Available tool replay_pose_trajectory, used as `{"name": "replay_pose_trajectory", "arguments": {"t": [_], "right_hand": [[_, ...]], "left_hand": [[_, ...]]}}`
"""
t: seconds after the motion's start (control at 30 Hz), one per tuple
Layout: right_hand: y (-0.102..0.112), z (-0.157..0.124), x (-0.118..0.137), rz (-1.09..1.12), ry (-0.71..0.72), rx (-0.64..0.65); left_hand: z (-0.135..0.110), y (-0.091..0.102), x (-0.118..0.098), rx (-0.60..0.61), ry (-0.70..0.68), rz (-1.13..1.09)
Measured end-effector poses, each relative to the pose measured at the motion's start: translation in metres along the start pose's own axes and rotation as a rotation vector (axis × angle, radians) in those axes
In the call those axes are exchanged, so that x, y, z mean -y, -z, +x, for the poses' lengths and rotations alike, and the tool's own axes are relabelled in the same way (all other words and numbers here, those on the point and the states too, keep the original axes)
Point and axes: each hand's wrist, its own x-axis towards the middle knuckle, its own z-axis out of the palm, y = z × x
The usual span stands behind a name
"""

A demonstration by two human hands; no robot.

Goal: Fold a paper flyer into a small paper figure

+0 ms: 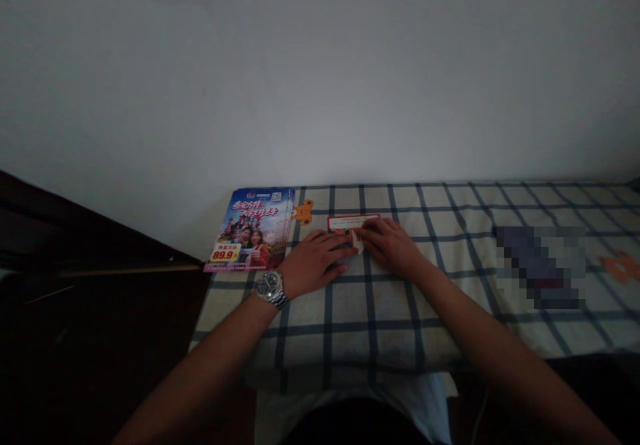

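Note:
A sheet of paper with a red border (354, 221), partly folded over with a white and colourful piece showing, lies on the checked cloth under my fingers. My left hand (316, 262), with a metal watch on its wrist, rests with its fingers stretched out over the sheet's left part. My right hand (393, 246) has its fingers closed together on the right part of the sheet, beside a small white corner that sticks out. Both hands hide much of the sheet. Left of them lies a stack of printed flyers (274, 232) with a blue and pink cover.
The blue-and-white checked cloth (395, 325) covers the surface, which runs along a pale wall (350, 85). An orange printed bear (303, 212) shows beside the flyers. A blurred-out dark object (537, 265) lies at the right. The left edge drops to dark floor.

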Motion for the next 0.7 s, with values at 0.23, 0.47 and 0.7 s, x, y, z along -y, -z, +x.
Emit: {"name": "replay_pose_trajectory", "arguments": {"t": [0.23, 0.47, 0.7], "right_hand": [[0.0038, 0.0007, 0.0036, -0.002, -0.005, 0.001], [0.0047, 0.0012, 0.005, 0.017, -0.007, -0.011], [0.0027, 0.0005, 0.0029, 0.012, -0.004, -0.013]], "left_hand": [[-0.0011, 0.0005, -0.001, 0.003, -0.001, 0.022], [-0.0007, 0.0017, -0.003, 0.012, 0.006, 0.039], [-0.0029, 0.0006, -0.0041, 0.01, 0.007, 0.054]]}}
